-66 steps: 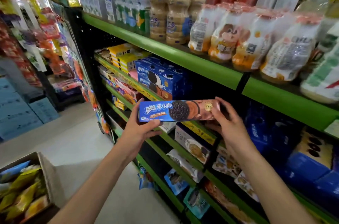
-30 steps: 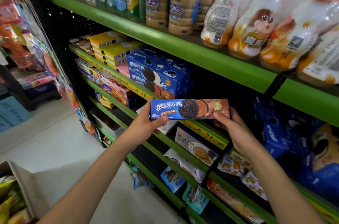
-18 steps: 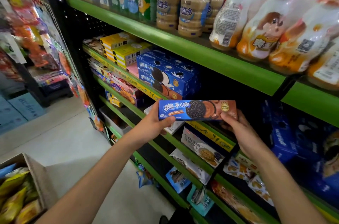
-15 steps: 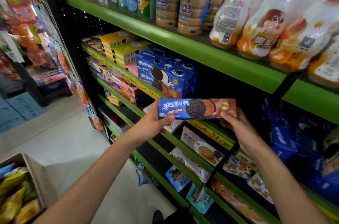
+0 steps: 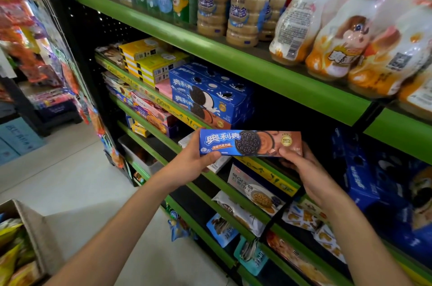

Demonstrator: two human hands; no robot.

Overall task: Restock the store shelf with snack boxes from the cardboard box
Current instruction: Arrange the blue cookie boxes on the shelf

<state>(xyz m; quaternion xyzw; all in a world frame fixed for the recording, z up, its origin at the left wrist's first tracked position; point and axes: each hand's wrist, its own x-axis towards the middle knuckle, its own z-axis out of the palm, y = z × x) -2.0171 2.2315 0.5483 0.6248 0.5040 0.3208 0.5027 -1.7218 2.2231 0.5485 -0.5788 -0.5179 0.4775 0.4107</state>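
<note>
Hands hold one long blue-and-brown cookie box (image 5: 250,143) level in front of the green shelf (image 5: 275,79): the left hand (image 5: 194,164) has its fingers clamped on the box's left end, thumb on the front face, and the right hand (image 5: 304,168) has its fingers clamped on the right end. The box hangs in the air before a dark gap, just right of stacked blue cookie boxes (image 5: 208,96). A cardboard box (image 5: 35,229) of yellow snack bags (image 5: 9,253) sits on the floor at lower left.
</note>
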